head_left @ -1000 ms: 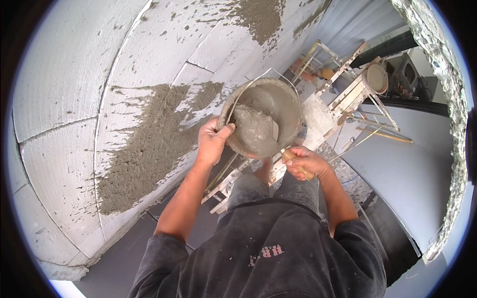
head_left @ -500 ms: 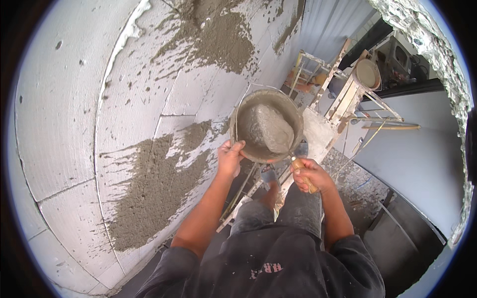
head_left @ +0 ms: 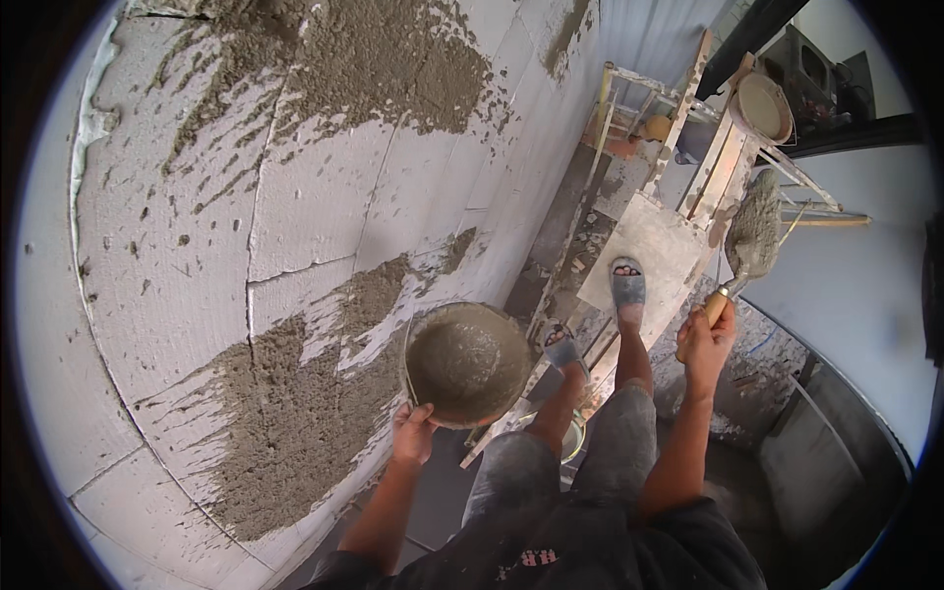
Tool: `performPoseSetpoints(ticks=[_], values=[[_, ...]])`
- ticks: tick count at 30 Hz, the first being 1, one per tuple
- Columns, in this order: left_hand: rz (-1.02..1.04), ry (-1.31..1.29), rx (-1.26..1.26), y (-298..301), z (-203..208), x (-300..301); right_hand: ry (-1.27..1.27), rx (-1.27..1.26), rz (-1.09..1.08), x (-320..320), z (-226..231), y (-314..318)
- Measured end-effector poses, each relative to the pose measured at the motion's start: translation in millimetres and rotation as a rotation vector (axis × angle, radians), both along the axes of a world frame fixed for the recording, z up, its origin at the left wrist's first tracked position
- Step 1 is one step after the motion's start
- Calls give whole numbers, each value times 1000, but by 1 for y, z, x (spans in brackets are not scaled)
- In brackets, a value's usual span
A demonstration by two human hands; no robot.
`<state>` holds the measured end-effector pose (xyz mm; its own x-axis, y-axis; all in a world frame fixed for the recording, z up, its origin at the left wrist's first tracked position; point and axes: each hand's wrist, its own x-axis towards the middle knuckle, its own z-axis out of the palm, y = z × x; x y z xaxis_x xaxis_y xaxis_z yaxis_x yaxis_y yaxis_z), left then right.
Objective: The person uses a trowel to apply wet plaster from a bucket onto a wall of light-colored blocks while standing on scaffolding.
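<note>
My left hand (head_left: 413, 435) grips the near rim of a round, mortar-caked bucket (head_left: 454, 409), thumb over the edge. Wet grey mortar (head_left: 474, 356) lies inside it. The bucket hangs beside a pale block wall (head_left: 320, 202) on my left. Out to the right, my right hand (head_left: 706, 346) is closed round the wooden handle of a trowel (head_left: 721, 298). A heap of mortar (head_left: 755, 221) covers the trowel's blade, which is raised and points away from me. Rough patches of grey mortar (head_left: 285, 433) cling to the wall, low and high.
I stand on a narrow plank scaffold (head_left: 644, 251) in sandals. A second bucket (head_left: 765, 106) stands at its far end, near metal frames (head_left: 629, 84). Rubble (head_left: 752, 379) covers the floor below on the right. A pale panel (head_left: 855, 285) stands beyond it.
The trowel has come out of the bucket and swung right and up with mortar on it. The bucket has moved lower and left. My view has shifted, showing more of the scaffold.
</note>
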<state>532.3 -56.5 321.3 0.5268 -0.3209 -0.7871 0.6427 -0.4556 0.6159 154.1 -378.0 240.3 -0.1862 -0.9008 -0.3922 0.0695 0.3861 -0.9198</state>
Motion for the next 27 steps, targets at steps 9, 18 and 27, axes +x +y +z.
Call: performPoseSetpoints(ticks=[9, 18, 27], values=[[276, -39, 260, 125, 20, -21, -361, 96, 621, 331, 91, 155], [402, 11, 158, 107, 41, -52, 77, 36, 1624, 141, 134, 119], [67, -223, -70, -33, 83, -44, 910, -211, 1932, 185, 182, 27]])
